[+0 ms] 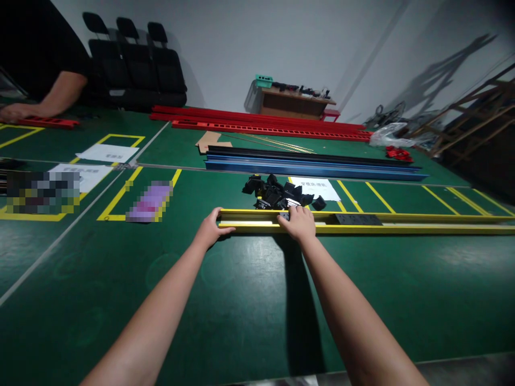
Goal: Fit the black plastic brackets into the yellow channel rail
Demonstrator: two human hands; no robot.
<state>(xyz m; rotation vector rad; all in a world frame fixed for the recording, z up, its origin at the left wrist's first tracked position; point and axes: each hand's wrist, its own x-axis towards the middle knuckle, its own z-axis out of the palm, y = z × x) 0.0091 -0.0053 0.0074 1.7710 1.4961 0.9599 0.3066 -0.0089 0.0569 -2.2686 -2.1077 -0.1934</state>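
A long yellow channel rail (pixel 422 230) lies across the green table in front of me. My left hand (pixel 208 230) is wrapped round its left end, thumb along the near side and fingers at the far side. Inside the channel, my right hand (pixel 301 224) is closed on a small dark block (pixel 284 215), mostly hidden under the fingers. Further right in the same channel sits a longer dark piece (pixel 358 219). Just behind the rail is a loose heap of black plastic parts (pixel 273 192), close to my right fingertips.
Blue and black rails (pixel 306 162) lie behind the heap, with red slotted rails (pixel 265 127) farther back. A printed sheet (pixel 316 188) lies beside the heap. Left are a blurred purple item (pixel 149 202) and more papers (pixel 107 153). Another person's hand (pixel 18 111) rests near a red piece.
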